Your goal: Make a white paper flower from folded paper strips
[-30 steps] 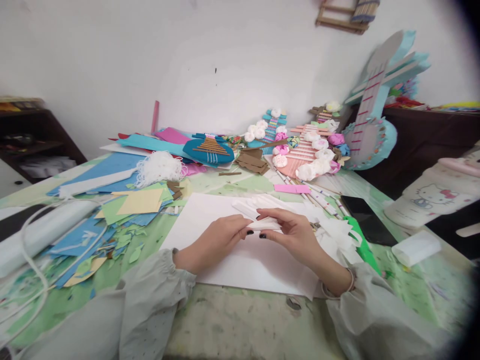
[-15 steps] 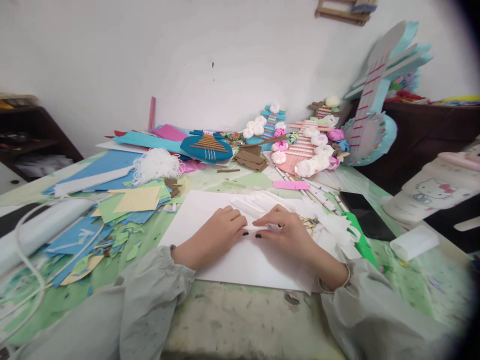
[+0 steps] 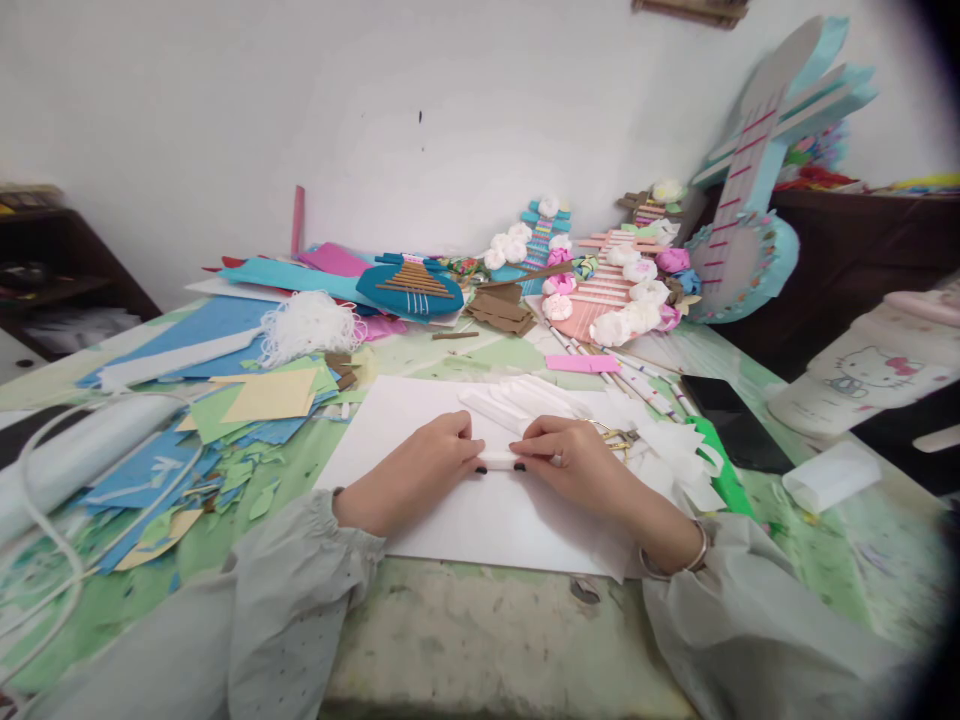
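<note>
Rolled white paper strip (image 3: 498, 460) under hands (image 3: 495, 462)

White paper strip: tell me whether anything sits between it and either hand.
Nothing visible does. Both the left hand and right hand already press their fingertips on the white paper strip, which lies on the white sheet.

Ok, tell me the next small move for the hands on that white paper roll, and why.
Probably roll it tighter: both the left hand and right hand pinch the small white paper roll flat against the white sheet, beside finished rolls.
</note>
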The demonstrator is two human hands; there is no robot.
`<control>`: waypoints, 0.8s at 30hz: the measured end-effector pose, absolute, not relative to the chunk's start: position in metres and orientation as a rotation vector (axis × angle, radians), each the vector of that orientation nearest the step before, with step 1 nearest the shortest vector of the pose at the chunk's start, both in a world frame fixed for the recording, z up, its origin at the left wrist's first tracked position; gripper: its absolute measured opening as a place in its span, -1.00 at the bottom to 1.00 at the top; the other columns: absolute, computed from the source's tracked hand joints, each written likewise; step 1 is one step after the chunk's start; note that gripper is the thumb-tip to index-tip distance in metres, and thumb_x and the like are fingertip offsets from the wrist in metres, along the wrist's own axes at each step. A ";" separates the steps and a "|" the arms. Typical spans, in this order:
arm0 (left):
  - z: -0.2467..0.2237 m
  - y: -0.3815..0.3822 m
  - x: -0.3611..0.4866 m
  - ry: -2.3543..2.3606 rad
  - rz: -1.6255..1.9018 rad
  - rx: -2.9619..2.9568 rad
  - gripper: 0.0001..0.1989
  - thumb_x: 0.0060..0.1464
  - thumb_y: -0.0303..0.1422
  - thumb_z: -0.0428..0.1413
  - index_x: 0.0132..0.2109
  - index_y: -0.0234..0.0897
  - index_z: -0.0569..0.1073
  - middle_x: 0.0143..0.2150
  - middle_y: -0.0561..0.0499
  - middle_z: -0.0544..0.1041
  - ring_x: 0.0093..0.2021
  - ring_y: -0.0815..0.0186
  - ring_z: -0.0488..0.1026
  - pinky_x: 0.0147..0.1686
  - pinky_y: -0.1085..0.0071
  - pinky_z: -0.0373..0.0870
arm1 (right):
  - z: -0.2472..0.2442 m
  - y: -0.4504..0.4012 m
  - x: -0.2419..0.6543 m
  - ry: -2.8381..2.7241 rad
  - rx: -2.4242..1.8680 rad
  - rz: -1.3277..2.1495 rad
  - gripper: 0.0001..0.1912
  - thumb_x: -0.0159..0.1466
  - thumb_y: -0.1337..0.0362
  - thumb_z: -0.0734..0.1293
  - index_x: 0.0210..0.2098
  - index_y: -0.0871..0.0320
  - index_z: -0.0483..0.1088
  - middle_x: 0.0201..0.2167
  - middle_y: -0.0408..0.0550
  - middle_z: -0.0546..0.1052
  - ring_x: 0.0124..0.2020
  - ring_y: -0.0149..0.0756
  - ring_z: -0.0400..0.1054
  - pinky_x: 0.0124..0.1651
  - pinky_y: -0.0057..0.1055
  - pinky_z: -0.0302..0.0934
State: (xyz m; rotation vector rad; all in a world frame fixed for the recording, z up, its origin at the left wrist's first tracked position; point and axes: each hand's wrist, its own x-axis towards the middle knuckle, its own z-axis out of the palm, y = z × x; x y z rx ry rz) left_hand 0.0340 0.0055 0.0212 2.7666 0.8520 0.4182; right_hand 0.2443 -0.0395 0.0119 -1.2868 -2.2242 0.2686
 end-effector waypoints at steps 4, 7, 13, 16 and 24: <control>0.016 0.011 0.032 0.841 0.491 2.696 -0.78 0.15 -0.38 0.02 -0.33 -0.29 0.55 -0.37 -0.02 0.38 -0.31 0.34 0.34 -0.32 0.42 0.25 | 0.012 -0.039 0.245 -2.277 -1.265 0.187 -0.81 0.15 0.45 0.33 -0.34 0.10 0.57 -0.40 -0.06 0.50 -0.42 -0.40 0.35 -0.36 -0.48 0.20; 0.013 0.014 0.032 0.889 0.553 2.601 -0.87 0.05 -0.42 0.11 -0.37 -0.28 0.56 -0.40 0.01 0.44 -0.37 0.37 0.37 -0.34 0.44 0.27 | 0.011 -0.039 0.244 -2.271 -1.250 0.149 -0.83 0.13 0.45 0.35 -0.38 0.10 0.57 -0.43 -0.07 0.50 -0.43 -0.40 0.35 -0.38 -0.49 0.20; 0.013 0.014 0.033 0.937 0.751 2.606 -0.94 -0.07 -0.46 0.21 -0.45 -0.25 0.57 -0.40 0.00 0.47 -0.29 0.30 0.38 -0.29 0.40 0.30 | 0.011 -0.041 0.241 -2.256 -1.198 0.124 -0.84 0.12 0.45 0.35 -0.35 0.13 0.56 -0.39 -0.03 0.53 -0.35 -0.32 0.38 -0.31 -0.42 0.26; 0.011 0.015 0.033 0.840 0.789 2.678 -0.93 -0.05 -0.43 0.19 -0.44 -0.24 0.57 -0.37 -0.01 0.53 -0.27 0.28 0.39 -0.23 0.35 0.30 | 0.010 -0.042 0.238 -2.281 -1.170 0.225 -0.79 0.16 0.42 0.33 -0.22 0.14 0.52 -0.31 0.00 0.54 -0.26 -0.28 0.39 -0.22 -0.38 0.29; 0.016 0.011 0.036 0.816 0.665 2.640 -0.84 0.06 -0.41 0.09 -0.38 -0.21 0.57 -0.42 0.03 0.58 -0.32 0.31 0.44 -0.26 0.38 0.30 | 0.004 -0.042 0.221 -2.347 -1.098 0.224 -0.75 0.28 0.39 0.20 -0.07 0.18 0.40 -0.26 0.03 0.52 -0.19 -0.25 0.32 -0.16 -0.32 0.28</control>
